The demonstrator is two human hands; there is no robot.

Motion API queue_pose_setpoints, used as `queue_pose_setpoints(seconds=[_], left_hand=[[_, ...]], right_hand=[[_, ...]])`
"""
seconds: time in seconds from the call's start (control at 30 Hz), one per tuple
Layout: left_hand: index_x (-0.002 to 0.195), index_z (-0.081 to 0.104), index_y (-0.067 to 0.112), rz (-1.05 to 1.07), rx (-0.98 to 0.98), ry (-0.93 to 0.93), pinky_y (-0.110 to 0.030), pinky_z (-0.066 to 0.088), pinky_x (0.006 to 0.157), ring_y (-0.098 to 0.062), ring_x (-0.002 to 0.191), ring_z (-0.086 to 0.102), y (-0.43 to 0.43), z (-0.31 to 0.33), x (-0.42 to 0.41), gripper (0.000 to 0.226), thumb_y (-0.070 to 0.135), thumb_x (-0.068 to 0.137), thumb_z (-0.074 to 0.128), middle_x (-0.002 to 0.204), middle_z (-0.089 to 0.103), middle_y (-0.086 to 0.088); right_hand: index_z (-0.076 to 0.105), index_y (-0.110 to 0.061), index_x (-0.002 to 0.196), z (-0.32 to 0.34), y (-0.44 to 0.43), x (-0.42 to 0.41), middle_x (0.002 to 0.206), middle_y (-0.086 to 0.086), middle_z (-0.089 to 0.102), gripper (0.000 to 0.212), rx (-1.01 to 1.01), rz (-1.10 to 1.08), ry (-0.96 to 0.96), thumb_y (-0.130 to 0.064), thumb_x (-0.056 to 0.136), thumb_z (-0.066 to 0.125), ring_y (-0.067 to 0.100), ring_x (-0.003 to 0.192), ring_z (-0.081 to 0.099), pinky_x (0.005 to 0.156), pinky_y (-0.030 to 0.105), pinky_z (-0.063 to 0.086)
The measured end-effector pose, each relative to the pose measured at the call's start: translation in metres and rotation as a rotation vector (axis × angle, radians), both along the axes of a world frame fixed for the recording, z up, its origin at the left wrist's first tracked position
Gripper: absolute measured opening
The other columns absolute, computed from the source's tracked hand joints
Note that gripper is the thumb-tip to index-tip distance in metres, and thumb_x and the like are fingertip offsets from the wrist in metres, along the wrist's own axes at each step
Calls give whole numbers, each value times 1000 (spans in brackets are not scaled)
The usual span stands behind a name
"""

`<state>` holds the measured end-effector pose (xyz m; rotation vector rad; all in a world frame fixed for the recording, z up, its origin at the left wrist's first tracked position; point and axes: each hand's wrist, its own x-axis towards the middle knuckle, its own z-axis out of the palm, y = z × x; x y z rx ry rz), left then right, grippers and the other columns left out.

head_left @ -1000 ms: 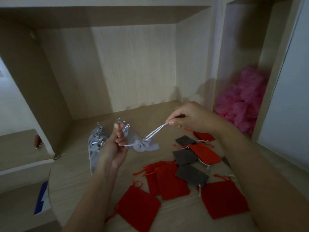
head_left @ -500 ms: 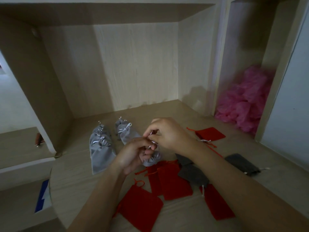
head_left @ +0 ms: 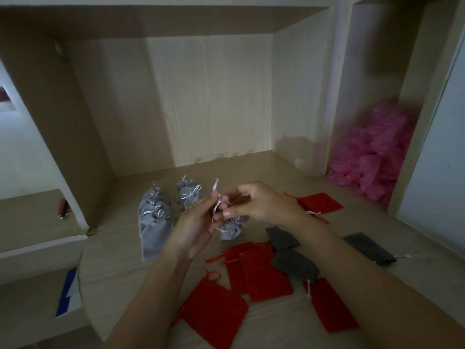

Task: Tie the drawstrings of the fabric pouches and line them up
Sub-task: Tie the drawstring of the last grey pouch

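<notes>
- Holding a light grey pouch [head_left: 231, 229] at the middle of the view, over the desk [head_left: 120, 278], with the mouth gathered shut and turned toward 11 o'clock; lifted clear or resting on the wood, impossible to tell.
- Pinching its white drawstring [head_left: 214, 210] with the left hand [head_left: 196, 225], thumb and fingertips curled on the cord, with one loose end poking up toward 12 o'clock.
- Gripping the same cord from 3 o'clock with the right hand [head_left: 261, 204], fingers bent in round it just above the pouch's neck, close against the left fingertips.
- Lying on the desk at 9 o'clock from the held pouch: a column of tied grey pouches [head_left: 154, 222], overlapping, bows facing up.
- Just beside that, at 10 to 11 o'clock: a pair of tied grey pouches [head_left: 189, 196], also overlapping.
- Spread flat at 6 o'clock, cords loose: red pouches [head_left: 261, 273], several overlapping.
- At 2 o'clock, beyond the right wrist: a lone red pouch [head_left: 320, 202].
- At 4 to 5 o'clock, among the red ones: two dark grey pouches [head_left: 293, 264], one above the other.
- Well apart at 3 o'clock: a third dark grey pouch [head_left: 367, 248].
- Heaped in the right-hand compartment at 2 o'clock: pink crinkled material [head_left: 372, 152].
- Below the desk edge at 8 o'clock: a blue-and-white object [head_left: 66, 293], too partial to identify.
</notes>
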<state>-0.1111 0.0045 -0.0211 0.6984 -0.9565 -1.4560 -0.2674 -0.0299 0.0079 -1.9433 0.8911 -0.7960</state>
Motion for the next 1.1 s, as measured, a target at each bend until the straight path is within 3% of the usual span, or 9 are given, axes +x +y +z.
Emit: queue_pose_setpoints(seconds=[0.2, 0.33, 0.47, 0.53, 0.6, 0.7, 0.83, 0.97, 1.1], left_hand=[[74, 77, 13, 165, -171, -212, -13, 45, 57, -6, 57, 57, 1, -3, 0, 13, 18, 72, 64, 64, 68, -1], [78, 71, 10, 447, -246, -529, -14, 47, 58, -2, 58, 61, -1, -7, -1, 12, -2, 76, 70, 63, 70, 5], [71, 65, 21, 627, -355, -759, -17, 51, 58, -1, 58, 64, -4, -14, -3, 24, -1, 74, 73, 61, 68, 14], [70, 65, 18, 663, -360, -721, -15, 50, 59, -1, 57, 65, -4, -14, -5, 22, -2, 76, 72, 60, 68, 15], [71, 66, 12, 673, -337, -638, -14, 50, 58, -2, 57, 64, -5, -12, -5, 17, -2, 76, 71, 60, 69, 11], [68, 66, 12, 665, -319, -605, -16, 48, 56, -3, 56, 61, -6, -12, -6, 17, -2, 75, 72, 59, 68, 10], [70, 62, 3, 559, -280, -460, -14, 48, 53, -4, 51, 60, -3, -9, -10, 12, -5, 78, 67, 55, 66, 3], [75, 61, -4, 494, -260, -359, -16, 50, 61, -5, 63, 64, -3, -9, -11, 6, -5, 79, 65, 65, 68, 2], [69, 52, 5, 424, -194, -160, -15, 50, 67, -4, 80, 67, -6, -8, -5, 17, -2, 83, 58, 78, 68, -3]], right_hand=[[69, 3, 91, -1, -4, -3, 94, 20, 69, 19, 8, -52, 73, -15, 84, 68, 11, 82, 58, 81, 32, 47], [69, -1, 90, 5, -1, -5, 80, 5, 65, 13, 42, -48, 38, -12, 88, 62, 5, 74, 56, 69, 15, 43], [71, 4, 79, 2, -3, -1, 81, 25, 65, 27, 46, -66, 28, -22, 75, 64, 24, 74, 59, 72, 35, 44], [70, 3, 84, -2, -5, -1, 88, 22, 69, 19, 25, -58, 20, -14, 78, 66, 26, 81, 65, 78, 35, 49], [64, -5, 88, -6, -5, 0, 81, 8, 68, 10, -19, -83, -2, -9, 81, 70, 13, 73, 61, 68, 22, 47], [59, -18, 87, -9, -4, 2, 81, -3, 66, 23, -149, -126, -17, -15, 74, 78, 6, 70, 61, 64, 17, 48], [71, -12, 94, -6, -5, 4, 86, 7, 72, 20, -263, -127, -41, -10, 75, 77, 16, 80, 69, 76, 27, 56], [75, -11, 94, -3, -5, 1, 86, 4, 74, 16, -464, -214, 74, -5, 81, 67, 6, 75, 65, 70, 15, 49], [74, -10, 100, -7, -16, -10, 93, 12, 67, 19, -647, -357, 210, -9, 88, 59, 27, 85, 62, 70, 29, 40]])
